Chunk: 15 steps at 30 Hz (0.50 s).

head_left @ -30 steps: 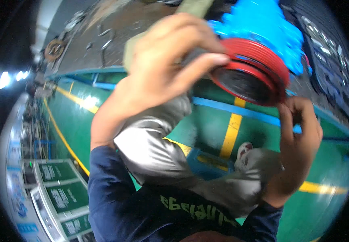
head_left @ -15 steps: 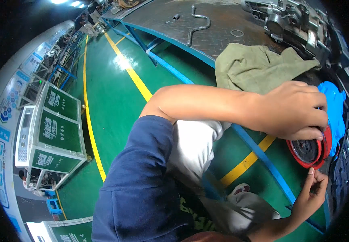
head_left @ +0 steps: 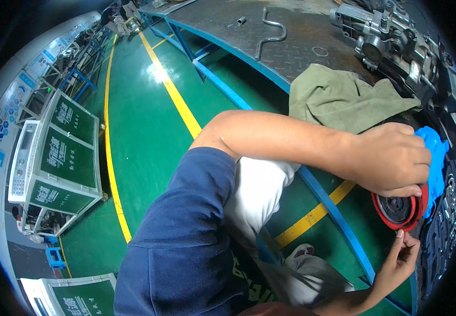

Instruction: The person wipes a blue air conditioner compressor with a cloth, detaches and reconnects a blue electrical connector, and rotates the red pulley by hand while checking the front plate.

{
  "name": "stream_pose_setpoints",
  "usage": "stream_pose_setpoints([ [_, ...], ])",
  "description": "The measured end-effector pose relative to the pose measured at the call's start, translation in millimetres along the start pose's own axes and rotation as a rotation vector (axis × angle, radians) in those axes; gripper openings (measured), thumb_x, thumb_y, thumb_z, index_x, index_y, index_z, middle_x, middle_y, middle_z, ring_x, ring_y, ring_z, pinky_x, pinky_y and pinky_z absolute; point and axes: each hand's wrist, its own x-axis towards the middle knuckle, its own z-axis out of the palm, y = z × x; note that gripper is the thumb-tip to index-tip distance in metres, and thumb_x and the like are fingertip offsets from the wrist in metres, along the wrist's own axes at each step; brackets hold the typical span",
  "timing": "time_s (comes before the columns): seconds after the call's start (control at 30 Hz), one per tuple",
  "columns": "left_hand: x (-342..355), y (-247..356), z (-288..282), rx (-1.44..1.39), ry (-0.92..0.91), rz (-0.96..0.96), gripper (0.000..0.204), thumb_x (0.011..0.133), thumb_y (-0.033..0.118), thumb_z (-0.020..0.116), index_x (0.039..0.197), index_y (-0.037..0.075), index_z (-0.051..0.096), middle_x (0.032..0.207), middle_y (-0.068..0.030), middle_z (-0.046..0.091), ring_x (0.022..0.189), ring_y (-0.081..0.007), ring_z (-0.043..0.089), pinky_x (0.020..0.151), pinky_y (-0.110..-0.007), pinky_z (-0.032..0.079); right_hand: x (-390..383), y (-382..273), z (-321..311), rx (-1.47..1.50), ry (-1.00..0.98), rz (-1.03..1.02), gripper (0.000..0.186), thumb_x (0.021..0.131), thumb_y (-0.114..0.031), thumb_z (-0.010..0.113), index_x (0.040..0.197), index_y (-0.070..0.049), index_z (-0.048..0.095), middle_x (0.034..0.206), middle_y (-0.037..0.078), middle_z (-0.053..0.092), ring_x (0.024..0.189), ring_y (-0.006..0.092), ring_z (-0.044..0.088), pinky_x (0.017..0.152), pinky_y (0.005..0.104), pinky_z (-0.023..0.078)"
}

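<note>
A round, red-rimmed part with a dark, ridged centre [head_left: 395,209] is between my two hands at the right; its exact kind I cannot make out. My left hand [head_left: 392,160] reaches over it from above, fingers curled down onto its upper rim, hiding that side. Below, my right hand [head_left: 404,253] pinches the lower edge of the red rim between thumb and forefinger. Bright blue crumpled material [head_left: 433,160] lies just behind the part. An olive-green cloth [head_left: 344,100] is spread on the bench beyond my left wrist.
The metal-topped bench [head_left: 312,26] carries a cranked speed wrench [head_left: 272,38], a small socket [head_left: 241,20], a thin ring [head_left: 320,51] and a large metal engine-like assembly [head_left: 386,45]. A dark tool case [head_left: 441,242] edges the right. Green-panelled cabinets [head_left: 70,152] stand left across the floor.
My view has shifted slightly, so the bench items sit lower and farther right. Both hands stay on the red-rimmed part, my left hand covering its top a little differently.
</note>
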Motion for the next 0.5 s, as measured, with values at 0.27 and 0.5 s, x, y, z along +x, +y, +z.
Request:
stream_pose_setpoints([
  [0.27,0.8,1.3,1.2,0.054,0.013,0.047,0.024,0.080,0.035,0.066,0.074,0.013,0.057,0.077,-0.0011,0.053,0.071,-0.0189,0.053,0.060,-0.032,0.038,-0.2,3.0,-1.4,0.009,-0.001,-0.009,0.016,0.097,-0.011,0.063,0.089,0.001,0.054,0.080,-0.002,0.049,0.073,0.0051,0.040,0.066,0.0176,0.034],
  [0.5,-0.4,1.2,1.7,0.037,0.036,0.024,0.022,0.078,0.033,0.068,0.075,0.014,0.057,0.078,-0.0005,0.053,0.069,-0.0188,0.052,0.059,-0.033,0.037,-0.5,1.2,-1.9,-0.016,-0.003,-0.036,0.015,0.097,-0.012,0.062,0.094,0.002,0.056,0.080,-0.001,0.049,0.072,0.0052,0.041,0.066,0.0192,0.035],
])
